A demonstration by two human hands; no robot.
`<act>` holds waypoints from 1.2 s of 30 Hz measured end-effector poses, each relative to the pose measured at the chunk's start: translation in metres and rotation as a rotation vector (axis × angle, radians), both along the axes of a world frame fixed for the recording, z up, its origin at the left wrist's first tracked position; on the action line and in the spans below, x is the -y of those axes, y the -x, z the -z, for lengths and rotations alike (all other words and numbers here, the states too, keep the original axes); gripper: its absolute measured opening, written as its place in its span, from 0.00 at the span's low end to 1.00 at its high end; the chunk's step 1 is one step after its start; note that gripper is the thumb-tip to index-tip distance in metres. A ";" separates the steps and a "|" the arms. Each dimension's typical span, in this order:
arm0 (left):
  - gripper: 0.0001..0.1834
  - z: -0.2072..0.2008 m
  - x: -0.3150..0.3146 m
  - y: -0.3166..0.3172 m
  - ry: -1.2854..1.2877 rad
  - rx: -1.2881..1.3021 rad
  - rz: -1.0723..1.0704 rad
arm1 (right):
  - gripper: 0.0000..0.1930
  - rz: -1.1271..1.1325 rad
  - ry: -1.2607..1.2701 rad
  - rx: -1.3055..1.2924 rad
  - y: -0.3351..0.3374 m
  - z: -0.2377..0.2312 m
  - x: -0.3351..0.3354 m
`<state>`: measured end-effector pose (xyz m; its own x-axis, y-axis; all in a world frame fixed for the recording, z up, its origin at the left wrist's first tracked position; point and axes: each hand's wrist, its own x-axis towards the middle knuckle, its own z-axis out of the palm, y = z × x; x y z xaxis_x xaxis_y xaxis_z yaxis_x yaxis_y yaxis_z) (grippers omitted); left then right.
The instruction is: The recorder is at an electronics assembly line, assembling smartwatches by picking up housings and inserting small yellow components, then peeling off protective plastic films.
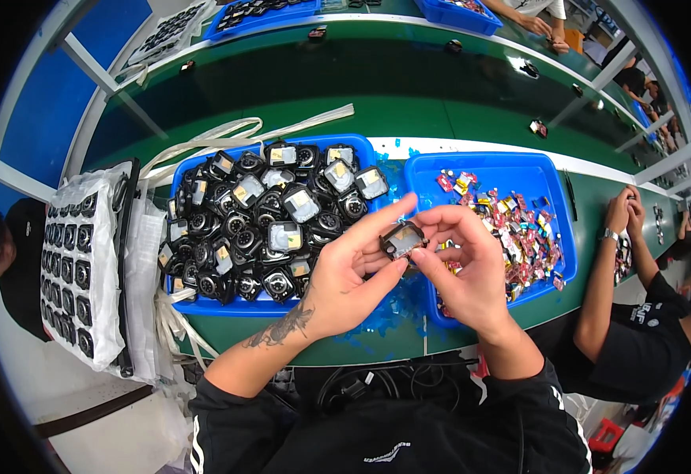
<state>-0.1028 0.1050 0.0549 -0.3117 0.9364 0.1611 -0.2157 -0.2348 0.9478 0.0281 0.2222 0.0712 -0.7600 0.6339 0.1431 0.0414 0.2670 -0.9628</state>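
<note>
Black, rounded-square watch casing (pixel 402 239) with a pale grey, glassy-looking face sits between the person's two bare hands, above the gap between two trays. The left hand (pixel 344 278) cradles it, fingers behind and thumb along the near edge, apparently to steady the small body. The right hand (pixel 472 268) pinches its right side between thumb and bent fingers, a grip that seems meant for fine fingertip work; the exact contact under the fingers is hidden. Neither hand holds a tool that shows.

Just left stands a shallow blue plastic tray (pixel 239 309) heaped with similar black casings (pixel 242 241), some face up, others showing round backs; its closeness to the left hand probably keeps each piece within easy reach. On the right, a second blue plastic tray (pixel 487 163) holds a loose scatter of tiny red, yellow and silver parts (pixel 523 253), likely kept apart so the two kinds do not mix. Thin blue scraps (pixel 397 308) litter the green tabletop (pixel 321 354) between them. A slim black stick-like item (pixel 570 196) lies beside the right tray's outer edge. Farther left, a white-lined rack (pixel 67 268) carries round black pieces in rows, presumably spaced to stop them knocking together.
</note>
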 end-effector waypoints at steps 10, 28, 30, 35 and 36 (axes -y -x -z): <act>0.28 0.001 -0.001 0.000 0.067 -0.066 -0.048 | 0.19 -0.034 -0.019 0.046 0.001 -0.005 0.001; 0.18 0.011 -0.002 0.001 0.041 0.212 -0.137 | 0.18 -0.026 -0.161 0.070 0.013 0.004 0.002; 0.17 0.012 -0.001 0.003 0.053 0.250 -0.146 | 0.18 -0.066 -0.094 0.065 0.017 0.003 0.001; 0.28 0.000 -0.006 0.001 0.018 0.201 -0.227 | 0.20 -0.153 0.100 0.092 0.019 -0.006 -0.018; 0.35 0.000 -0.004 0.003 0.053 -0.068 -0.322 | 0.20 -0.201 0.134 0.077 0.022 -0.006 -0.028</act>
